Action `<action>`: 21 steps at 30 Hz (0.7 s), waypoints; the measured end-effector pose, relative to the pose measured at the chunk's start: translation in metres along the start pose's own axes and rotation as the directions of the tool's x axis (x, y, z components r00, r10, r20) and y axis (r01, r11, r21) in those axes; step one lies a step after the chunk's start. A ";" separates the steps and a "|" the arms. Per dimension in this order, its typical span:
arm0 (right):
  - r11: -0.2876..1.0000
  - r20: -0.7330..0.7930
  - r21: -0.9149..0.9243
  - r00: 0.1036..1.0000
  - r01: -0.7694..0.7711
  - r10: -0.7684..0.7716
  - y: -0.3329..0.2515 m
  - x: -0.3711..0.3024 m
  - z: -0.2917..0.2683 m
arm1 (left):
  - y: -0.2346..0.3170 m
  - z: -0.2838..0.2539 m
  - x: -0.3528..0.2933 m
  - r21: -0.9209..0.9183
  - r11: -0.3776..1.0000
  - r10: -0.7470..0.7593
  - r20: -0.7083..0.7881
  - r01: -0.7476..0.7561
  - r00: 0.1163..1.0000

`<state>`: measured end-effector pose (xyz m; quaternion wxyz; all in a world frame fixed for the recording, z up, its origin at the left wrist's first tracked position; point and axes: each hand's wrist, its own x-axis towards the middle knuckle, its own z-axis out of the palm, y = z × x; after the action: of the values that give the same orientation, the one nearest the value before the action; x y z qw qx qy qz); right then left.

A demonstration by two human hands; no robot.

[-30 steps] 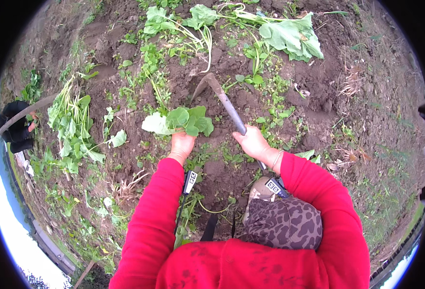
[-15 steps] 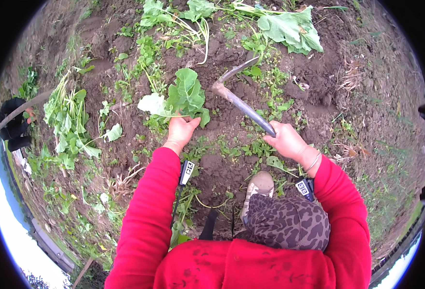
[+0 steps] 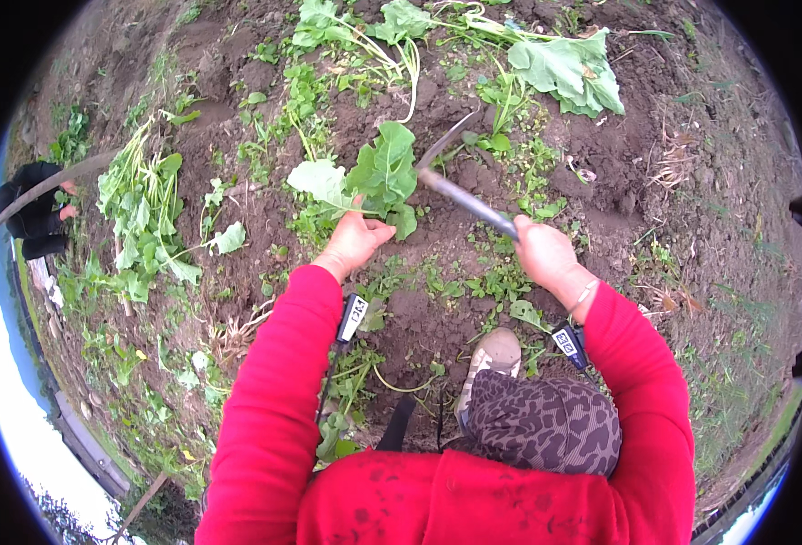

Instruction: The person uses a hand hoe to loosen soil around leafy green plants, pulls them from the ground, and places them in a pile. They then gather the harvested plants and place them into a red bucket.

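My left hand (image 3: pixel 356 243) is closed in a pinch on the lower stems of a broad-leaved green plant (image 3: pixel 383 173), whose leaves spread above the fingers. Whether its roots are still in the soil is hidden. In my right hand (image 3: pixel 546 256) is a hand hoe (image 3: pixel 469 203), gripped near the end of its dark handle. Its narrow, pointed blade stands just right of the plant's leaves, over the soil; I cannot tell whether it touches the ground.
Wilted leafy plants lie on the soil at the left (image 3: pixel 142 213) and a large cut leaf (image 3: pixel 569 73) at the far right. Low weeds cover the ground between. My shoe (image 3: pixel 496 352) stands below the hoe. A dark-clothed person (image 3: pixel 38 209) is at the far left.
The view has shifted slightly, so the ground appears farther right and lower. Against the ground, my right hand and the hoe have moved a little left and away, the blade nearer the plant.
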<state>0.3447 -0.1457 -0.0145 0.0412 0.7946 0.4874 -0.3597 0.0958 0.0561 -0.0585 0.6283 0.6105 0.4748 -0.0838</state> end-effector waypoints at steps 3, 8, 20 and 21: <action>0.996 -0.073 0.054 0.994 -0.077 0.081 0.017 -0.013 -0.015 | 0.017 -0.028 -0.031 0.201 0.979 -0.041 -0.004 0.041 0.999; 0.990 -0.165 -0.086 0.982 -0.110 0.094 0.061 -0.018 -0.069 | 0.048 -0.125 -0.104 0.271 0.957 -0.081 -0.076 0.099 0.994; 0.947 0.109 -0.316 0.990 -0.052 0.091 0.087 0.009 -0.121 | 0.164 -0.297 -0.382 0.233 0.888 -0.107 -0.735 0.397 0.670; 0.953 0.121 -0.299 0.988 -0.056 0.096 0.085 0.008 -0.123 | 0.167 -0.297 -0.385 0.218 0.883 -0.122 -0.748 0.415 0.652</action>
<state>0.4804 -0.1329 0.0474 0.2054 0.7716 0.5008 -0.3340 -0.1428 0.1653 0.3840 0.2465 0.6221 0.7428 -0.0215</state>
